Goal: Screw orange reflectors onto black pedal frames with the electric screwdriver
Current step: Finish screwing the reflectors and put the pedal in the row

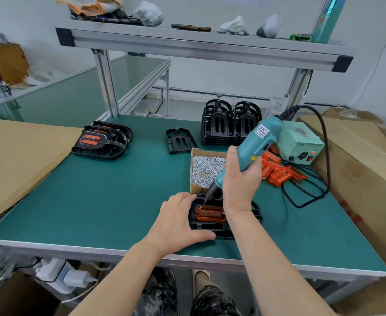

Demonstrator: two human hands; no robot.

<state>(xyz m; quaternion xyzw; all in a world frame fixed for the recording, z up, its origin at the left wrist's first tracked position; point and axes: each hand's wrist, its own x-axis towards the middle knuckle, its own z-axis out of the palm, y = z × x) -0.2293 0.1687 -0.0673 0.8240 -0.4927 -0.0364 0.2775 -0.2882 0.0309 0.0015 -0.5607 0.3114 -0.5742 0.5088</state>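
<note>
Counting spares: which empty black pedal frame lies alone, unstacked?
The flat frame just behind the screw box; the other empty frames are piled in two stacks.

The pale green power box (301,139) reads "LED"; the label on the electric screwdriver (256,142) is illegible.

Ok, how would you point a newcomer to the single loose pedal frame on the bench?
On the green table, look just behind the cardboard box of screws. One black frame lies there alone. The pile to its left carries orange reflectors and the frames to its right are stacked; this one is bare and single.
</note>
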